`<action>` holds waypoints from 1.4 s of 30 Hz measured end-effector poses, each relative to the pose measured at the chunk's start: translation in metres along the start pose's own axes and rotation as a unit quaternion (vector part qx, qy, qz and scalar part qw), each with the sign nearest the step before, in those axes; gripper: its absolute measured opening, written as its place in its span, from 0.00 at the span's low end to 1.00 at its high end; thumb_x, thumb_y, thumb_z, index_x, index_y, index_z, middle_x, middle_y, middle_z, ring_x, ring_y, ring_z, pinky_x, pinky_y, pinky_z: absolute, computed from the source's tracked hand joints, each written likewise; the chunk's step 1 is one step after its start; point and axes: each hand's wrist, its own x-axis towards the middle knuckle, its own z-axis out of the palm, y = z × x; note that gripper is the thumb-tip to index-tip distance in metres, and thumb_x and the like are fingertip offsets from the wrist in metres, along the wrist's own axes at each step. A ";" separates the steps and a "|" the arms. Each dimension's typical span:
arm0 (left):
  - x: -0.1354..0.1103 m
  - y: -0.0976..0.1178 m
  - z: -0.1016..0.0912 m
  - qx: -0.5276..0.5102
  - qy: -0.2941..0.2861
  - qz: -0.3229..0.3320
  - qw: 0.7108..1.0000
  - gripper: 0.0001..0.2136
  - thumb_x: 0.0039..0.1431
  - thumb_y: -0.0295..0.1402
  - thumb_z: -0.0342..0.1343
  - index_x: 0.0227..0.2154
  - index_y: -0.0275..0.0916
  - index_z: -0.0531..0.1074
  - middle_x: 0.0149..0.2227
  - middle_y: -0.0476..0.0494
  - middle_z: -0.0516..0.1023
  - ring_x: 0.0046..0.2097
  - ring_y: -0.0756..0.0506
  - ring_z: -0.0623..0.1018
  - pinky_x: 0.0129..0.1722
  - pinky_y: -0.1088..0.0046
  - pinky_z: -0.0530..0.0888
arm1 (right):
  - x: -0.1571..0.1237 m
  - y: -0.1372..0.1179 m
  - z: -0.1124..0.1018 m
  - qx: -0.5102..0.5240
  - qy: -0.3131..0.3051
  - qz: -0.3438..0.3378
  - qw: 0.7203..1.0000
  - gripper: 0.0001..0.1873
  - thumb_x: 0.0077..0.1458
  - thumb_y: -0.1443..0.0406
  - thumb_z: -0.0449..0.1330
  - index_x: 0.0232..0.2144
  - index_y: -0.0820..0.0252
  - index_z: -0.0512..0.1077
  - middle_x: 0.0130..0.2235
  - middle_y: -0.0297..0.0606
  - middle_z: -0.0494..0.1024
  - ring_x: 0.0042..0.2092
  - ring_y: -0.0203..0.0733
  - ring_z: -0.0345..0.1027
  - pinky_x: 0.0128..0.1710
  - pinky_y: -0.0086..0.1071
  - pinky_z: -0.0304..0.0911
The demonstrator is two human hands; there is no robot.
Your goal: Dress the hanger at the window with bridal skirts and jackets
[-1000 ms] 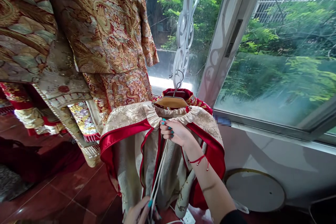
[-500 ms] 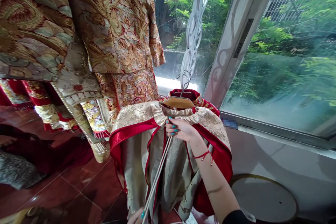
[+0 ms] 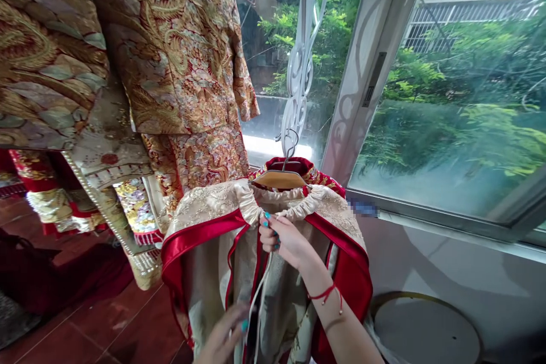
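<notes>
A cream cape with red satin edging hangs on a wooden hanger. Its gathered neckline meets at the front, where my right hand pinches the cream drawstring close to the fabric. Below the pinch the cord hangs loose and curved. My left hand is lower down, near the cord and in front of the cape's opening. Motion blurs its fingers, so its grip on the cord is unclear. Behind the cape shows a red collar of another garment.
Gold embroidered jackets hang at the left, with red and cream fringed garments below them. A white scrollwork metal bar carries the hanger before the window. At lower right stands a round board against the wall.
The cord was taut between both hands and is now slack. My left hand has moved up and slightly right. My right hand still pinches at the neckline; the whole view has shifted a little.
</notes>
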 end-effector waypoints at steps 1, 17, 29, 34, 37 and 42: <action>0.014 0.016 -0.001 0.009 0.005 0.032 0.999 0.26 0.48 0.58 0.58 0.41 0.42 0.79 0.48 0.38 0.80 0.53 0.36 0.76 0.58 0.60 0.68 | -0.004 0.002 0.002 0.012 0.000 -0.002 1.000 0.17 0.55 0.56 0.61 0.25 0.57 0.58 0.19 0.20 0.48 0.20 0.27 0.35 0.20 0.26 0.35; 0.035 0.094 0.071 0.184 0.170 0.111 0.962 0.18 0.63 0.41 0.44 0.49 0.41 0.69 0.45 0.35 0.81 0.44 0.37 0.82 0.41 0.61 0.76 | -0.072 -0.011 -0.027 -0.509 0.190 -0.179 0.820 0.13 0.62 0.55 0.53 0.37 0.56 0.73 0.36 0.38 0.75 0.40 0.45 0.67 0.43 0.39 0.61; 0.025 0.117 0.079 0.275 0.030 0.113 0.954 0.12 0.64 0.36 0.40 0.37 0.41 0.68 0.27 0.44 0.76 0.28 0.42 0.76 0.29 0.71 0.66 | -0.055 -0.006 -0.038 -0.668 0.005 -0.491 0.559 0.15 0.67 0.65 0.48 0.32 0.58 0.71 0.26 0.36 0.70 0.31 0.39 0.62 0.35 0.35 0.63; 0.027 0.129 0.063 0.230 -0.015 0.143 0.963 0.18 0.67 0.42 0.36 0.24 0.42 0.60 0.24 0.48 0.68 0.27 0.47 0.68 0.28 0.72 0.63 | -0.056 -0.020 -0.032 -0.780 -0.062 -0.366 0.503 0.11 0.64 0.71 0.48 0.43 0.61 0.70 0.35 0.40 0.74 0.38 0.42 0.62 0.39 0.35 0.61; 0.027 0.139 0.051 0.175 -0.022 0.161 0.971 0.19 0.67 0.45 0.38 0.26 0.41 0.64 0.25 0.49 0.69 0.30 0.46 0.69 0.31 0.73 0.67 | -0.057 -0.017 -0.033 -0.804 -0.056 -0.354 0.474 0.08 0.61 0.68 0.53 0.41 0.62 0.69 0.37 0.41 0.74 0.40 0.44 0.62 0.42 0.38 0.60; 0.025 0.147 0.032 0.230 -0.054 0.200 0.951 0.16 0.67 0.40 0.42 0.31 0.41 0.71 0.34 0.45 0.76 0.37 0.45 0.74 0.40 0.72 0.70 | -0.054 -0.008 -0.039 -0.778 -0.007 -0.437 0.452 0.16 0.66 0.67 0.48 0.26 0.60 0.68 0.26 0.37 0.70 0.31 0.41 0.59 0.34 0.36 0.56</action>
